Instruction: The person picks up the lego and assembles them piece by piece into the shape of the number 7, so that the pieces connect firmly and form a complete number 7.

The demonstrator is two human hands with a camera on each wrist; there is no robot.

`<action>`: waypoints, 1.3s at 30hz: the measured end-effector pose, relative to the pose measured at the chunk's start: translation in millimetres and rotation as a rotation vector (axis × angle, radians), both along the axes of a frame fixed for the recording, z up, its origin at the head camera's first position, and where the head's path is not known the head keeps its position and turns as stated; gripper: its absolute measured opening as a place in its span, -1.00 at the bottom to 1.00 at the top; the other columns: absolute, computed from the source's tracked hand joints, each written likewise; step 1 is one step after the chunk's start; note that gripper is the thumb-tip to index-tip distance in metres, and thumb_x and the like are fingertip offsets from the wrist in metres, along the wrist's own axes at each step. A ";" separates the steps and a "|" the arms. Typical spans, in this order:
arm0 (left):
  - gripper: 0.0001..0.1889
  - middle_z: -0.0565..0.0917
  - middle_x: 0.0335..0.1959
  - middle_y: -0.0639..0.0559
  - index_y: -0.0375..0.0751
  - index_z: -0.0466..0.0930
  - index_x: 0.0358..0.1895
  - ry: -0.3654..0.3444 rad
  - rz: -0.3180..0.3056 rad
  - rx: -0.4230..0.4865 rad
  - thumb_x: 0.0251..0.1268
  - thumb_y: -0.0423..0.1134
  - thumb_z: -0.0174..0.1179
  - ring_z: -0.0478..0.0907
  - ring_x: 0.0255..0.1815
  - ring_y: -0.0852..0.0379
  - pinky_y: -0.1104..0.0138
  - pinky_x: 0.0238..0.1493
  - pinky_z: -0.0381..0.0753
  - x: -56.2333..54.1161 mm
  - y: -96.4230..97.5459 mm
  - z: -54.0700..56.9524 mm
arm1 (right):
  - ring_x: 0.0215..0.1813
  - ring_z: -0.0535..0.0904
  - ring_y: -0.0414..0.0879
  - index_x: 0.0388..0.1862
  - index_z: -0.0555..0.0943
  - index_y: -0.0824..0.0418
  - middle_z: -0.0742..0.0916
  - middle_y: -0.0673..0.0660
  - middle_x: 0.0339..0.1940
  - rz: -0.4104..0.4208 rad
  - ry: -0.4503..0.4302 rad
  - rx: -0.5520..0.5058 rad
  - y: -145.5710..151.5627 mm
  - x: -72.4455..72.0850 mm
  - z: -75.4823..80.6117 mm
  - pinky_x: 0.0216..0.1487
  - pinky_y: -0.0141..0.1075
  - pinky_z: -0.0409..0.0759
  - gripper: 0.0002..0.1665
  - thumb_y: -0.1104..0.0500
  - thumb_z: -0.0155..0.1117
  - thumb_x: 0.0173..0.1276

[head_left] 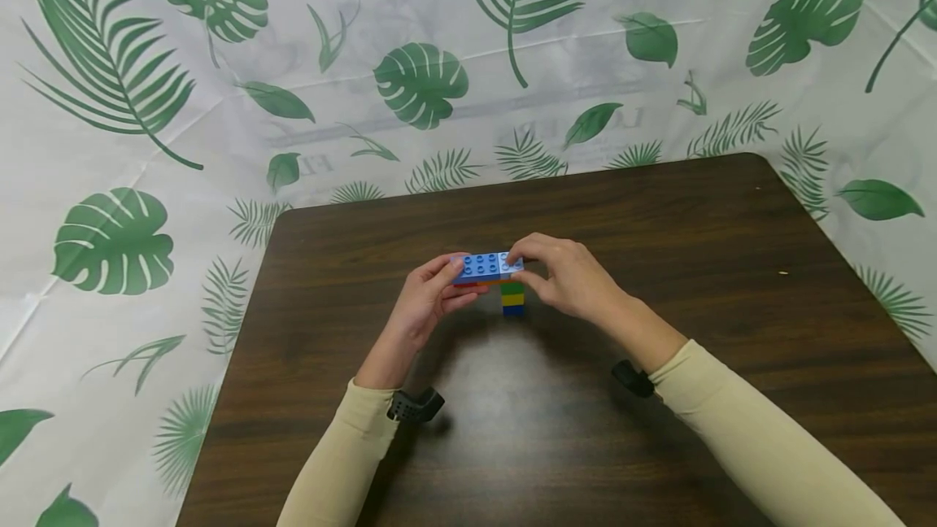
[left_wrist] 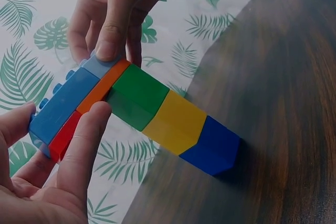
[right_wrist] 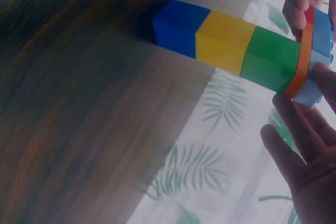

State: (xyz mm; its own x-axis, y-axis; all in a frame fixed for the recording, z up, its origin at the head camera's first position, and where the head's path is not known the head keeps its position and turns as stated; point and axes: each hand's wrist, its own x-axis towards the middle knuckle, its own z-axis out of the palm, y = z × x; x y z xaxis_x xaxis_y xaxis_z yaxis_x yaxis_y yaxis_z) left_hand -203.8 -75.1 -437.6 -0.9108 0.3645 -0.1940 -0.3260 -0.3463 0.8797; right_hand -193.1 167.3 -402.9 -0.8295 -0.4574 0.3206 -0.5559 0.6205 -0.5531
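A tower of toy building bricks stands on the table, with a dark blue brick (head_left: 513, 310) at the bottom, then a yellow brick (left_wrist: 176, 121) and a green brick (left_wrist: 139, 95). Across its top lies a thin orange brick (left_wrist: 102, 88), reaching out to the left, with a thin red brick (left_wrist: 64, 134) beside it. Above these are a blue brick (head_left: 479, 268) and a light blue brick (left_wrist: 98, 67). My left hand (head_left: 428, 291) grips the overhanging blue brick's left end, fingers under the red one. My right hand (head_left: 571, 275) pinches the light blue brick over the tower.
The dark wooden table (head_left: 688, 250) has a white curtain (head_left: 337, 145) with green leaf prints behind it and along its sides. A small pale speck (head_left: 783, 272) lies at the right. Black bands (head_left: 416, 406) sit at both wrists.
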 end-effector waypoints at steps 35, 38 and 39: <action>-0.64 0.55 0.08 -0.21 -0.30 0.54 0.16 0.129 0.127 -0.184 0.36 -0.25 0.26 0.63 -0.07 -0.10 0.10 0.01 0.64 -0.5 -8.0 3.5 | -0.01 0.64 -0.06 0.01 0.59 0.12 0.64 0.04 0.01 -0.004 -0.071 -0.087 2.4 -6.7 -9.3 -0.01 -0.16 0.67 -0.74 0.23 0.34 0.36; -0.64 0.56 0.06 -0.20 -0.31 0.54 0.14 0.151 0.140 -0.182 0.33 -0.30 0.29 0.62 -0.05 -0.07 0.12 0.00 0.65 -0.8 -9.1 3.1 | 0.01 0.62 -0.06 0.04 0.58 0.12 0.63 0.04 0.04 -0.008 -0.089 -0.105 2.2 -8.4 -9.4 0.01 -0.20 0.66 -0.73 0.26 0.31 0.38; -0.64 0.57 0.05 -0.19 -0.32 0.55 0.14 0.155 0.143 -0.179 0.32 -0.31 0.30 0.62 -0.04 -0.06 0.13 0.00 0.65 -0.7 -9.3 3.1 | 0.01 0.62 -0.06 0.05 0.58 0.12 0.62 0.04 0.05 -0.005 -0.096 -0.109 2.2 -8.9 -9.5 0.01 -0.20 0.66 -0.72 0.26 0.30 0.38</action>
